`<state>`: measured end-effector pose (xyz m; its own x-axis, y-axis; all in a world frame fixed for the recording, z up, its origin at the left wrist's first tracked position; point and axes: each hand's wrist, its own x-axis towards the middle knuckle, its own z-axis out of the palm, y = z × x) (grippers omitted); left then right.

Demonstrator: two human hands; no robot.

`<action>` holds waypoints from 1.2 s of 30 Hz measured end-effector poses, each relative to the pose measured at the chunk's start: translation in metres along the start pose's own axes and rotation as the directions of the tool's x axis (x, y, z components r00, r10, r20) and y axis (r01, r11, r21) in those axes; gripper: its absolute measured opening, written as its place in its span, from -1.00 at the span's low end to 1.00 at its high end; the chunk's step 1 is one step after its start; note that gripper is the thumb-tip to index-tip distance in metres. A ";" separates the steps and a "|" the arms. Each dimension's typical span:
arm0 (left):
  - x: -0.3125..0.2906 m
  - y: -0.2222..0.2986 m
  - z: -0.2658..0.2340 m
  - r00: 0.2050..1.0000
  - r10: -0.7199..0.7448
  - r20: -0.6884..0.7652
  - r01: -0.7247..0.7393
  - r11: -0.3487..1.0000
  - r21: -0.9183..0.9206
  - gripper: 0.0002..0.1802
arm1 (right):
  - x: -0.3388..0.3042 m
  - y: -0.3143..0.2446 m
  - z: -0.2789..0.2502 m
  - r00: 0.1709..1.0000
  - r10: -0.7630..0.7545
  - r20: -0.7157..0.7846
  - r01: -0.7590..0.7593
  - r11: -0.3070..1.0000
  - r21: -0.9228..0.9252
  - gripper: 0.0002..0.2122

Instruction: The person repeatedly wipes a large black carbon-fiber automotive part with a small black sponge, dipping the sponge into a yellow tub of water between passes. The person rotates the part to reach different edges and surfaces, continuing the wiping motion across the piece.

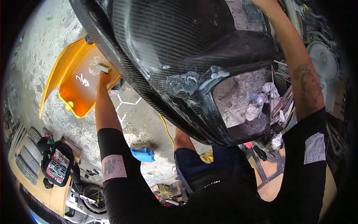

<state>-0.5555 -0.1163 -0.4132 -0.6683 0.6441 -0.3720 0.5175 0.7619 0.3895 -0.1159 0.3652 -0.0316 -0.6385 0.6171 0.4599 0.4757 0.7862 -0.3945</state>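
Note:
Over the milky water in a yellow-orange tub, my left hand grips a small pale block, which looks like a sanding block. In front of me hangs or rests a large black carbon-fibre panel, shaped like vehicle bodywork, with wet whitish smears around its lower opening. What supports the panel is not visible. My right arm reaches up past the panel's right side, and the hand is cut off at the upper edge of the picture.
A blue cloth or bag lies on the concrete floor near a yellow cable. At lower left another person is by a wooden board, with a wheel nearby. To the right stand a fan and scrap pieces with crumpled wrappings.

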 end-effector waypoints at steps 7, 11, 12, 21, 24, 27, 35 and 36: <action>-0.161 0.159 -0.090 0.883 0.164 -0.440 -0.202 0.978 -0.042 -0.80 | -0.010 0.031 0.000 0.999 -0.010 0.041 0.013 0.996 -0.085 -0.35; -0.285 0.304 -0.184 0.869 0.212 -0.447 -0.382 0.862 -0.333 -0.64 | -0.012 0.036 0.004 0.992 0.125 0.014 -0.125 0.990 0.061 -0.42; -0.312 0.339 -0.196 0.891 0.236 -0.388 -0.401 0.808 -0.432 -0.61 | -0.012 0.025 0.011 0.992 0.125 0.011 -0.126 0.987 0.099 -0.42; -0.335 0.438 -0.180 0.655 0.689 -0.312 -0.733 0.679 -0.040 -0.65 | 0.002 -0.019 0.005 0.921 0.383 0.070 -0.381 0.924 -0.035 -0.51; -0.321 0.460 -0.177 0.519 0.782 -0.347 -0.829 0.558 0.018 -0.62 | 0.007 -0.031 -0.007 0.852 0.489 0.187 -0.501 0.865 0.021 -0.52; -0.336 0.444 -0.189 0.585 0.759 -0.287 -0.786 0.618 0.033 -0.61 | 0.002 -0.009 0.001 0.865 0.483 0.135 -0.476 0.876 -0.085 -0.49; -0.324 0.446 -0.186 0.532 0.820 -0.211 -0.829 0.555 0.071 -0.66 | -0.007 0.012 -0.001 0.914 0.402 0.060 -0.394 0.913 -0.110 -0.41; -0.324 0.441 -0.191 0.531 0.822 -0.203 -0.827 0.556 0.087 -0.66 | -0.002 0.000 0.001 0.917 0.392 0.066 -0.386 0.918 -0.093 -0.41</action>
<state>-0.2124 -0.0020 0.0400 -0.0380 0.9551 0.2938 0.8869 -0.1032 0.4503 -0.1154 0.3636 -0.0330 -0.4392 0.8724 0.2145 0.7392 0.4866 -0.4656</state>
